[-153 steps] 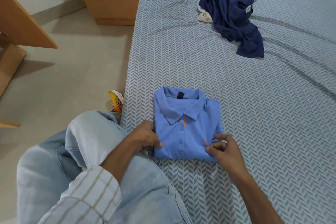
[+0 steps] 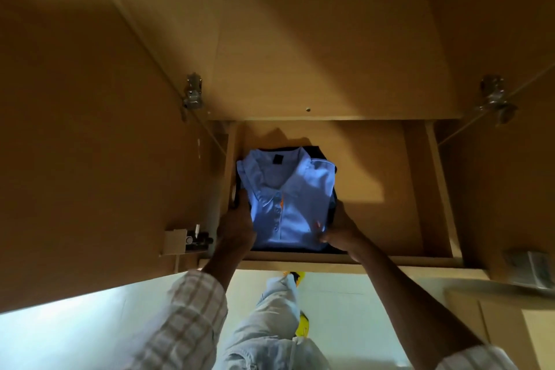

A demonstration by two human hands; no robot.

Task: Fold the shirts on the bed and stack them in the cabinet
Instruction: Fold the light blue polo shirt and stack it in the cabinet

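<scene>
The folded light blue polo shirt [image 2: 288, 201] lies collar away from me on a dark folded garment [image 2: 326, 159] at the left of the cabinet shelf [image 2: 375, 165]. My left hand [image 2: 235, 227] grips the shirt's near left edge, fingers tucked under it. At the near right corner my right hand [image 2: 341, 227] holds the shirt, thumb on top. Only the dark garment's edges show around the blue shirt.
Both wooden cabinet doors stand open, the left door [image 2: 90, 144] and the right door [image 2: 510, 189], with metal hinges [image 2: 193, 93]. The right part of the shelf is bare wood. My legs and a yellow shoe [image 2: 301, 327] are below on the pale floor.
The blue polo lay folded on the bed in front of me; now it rests inside the cabinet on the dark garment, with both hands still at its near edge.
</scene>
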